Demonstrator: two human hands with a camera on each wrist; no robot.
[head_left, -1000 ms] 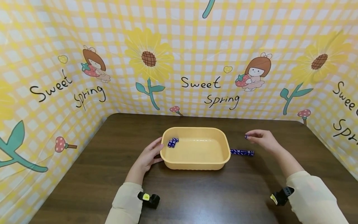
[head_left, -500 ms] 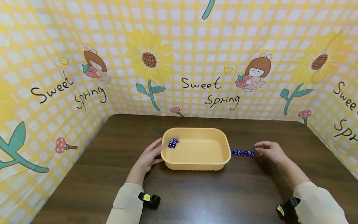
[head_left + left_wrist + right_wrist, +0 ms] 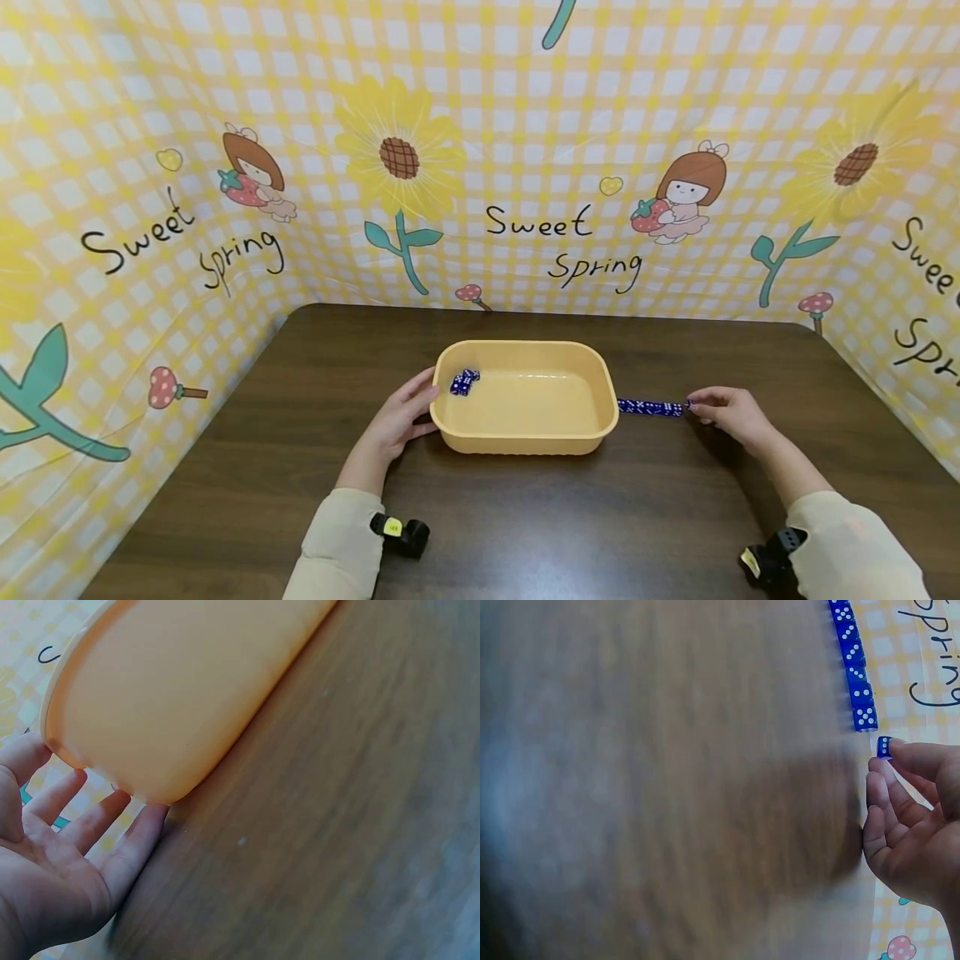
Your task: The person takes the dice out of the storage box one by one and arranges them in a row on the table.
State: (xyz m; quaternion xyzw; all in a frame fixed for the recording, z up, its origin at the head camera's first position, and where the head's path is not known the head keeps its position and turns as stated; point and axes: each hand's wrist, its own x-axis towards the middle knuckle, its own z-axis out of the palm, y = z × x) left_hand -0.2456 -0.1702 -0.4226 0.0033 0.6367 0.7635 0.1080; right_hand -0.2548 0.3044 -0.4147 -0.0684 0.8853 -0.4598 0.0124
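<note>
Your right hand pinches a single blue die between thumb and fingertips, just off the outer end of the row of dice. That row's long axis runs left to right along the table, straight out from the tub's right wall; your right hand is by far the nearer one. In the right wrist view a slight gap parts the held die from the last one in line. Where the row's inner end stops, behind the tub, you cannot tell.

Your left hand holds the left end of the yellow tub, thumb over the rim, fingers spread along the outer wall. A small cluster of dice lies inside, near that end.

The dice are hard-edged cubes with white pips; the tub is smooth, round-cornered, seemingly plastic; the tabletop is dark, wood-grained and faintly glossy.
</note>
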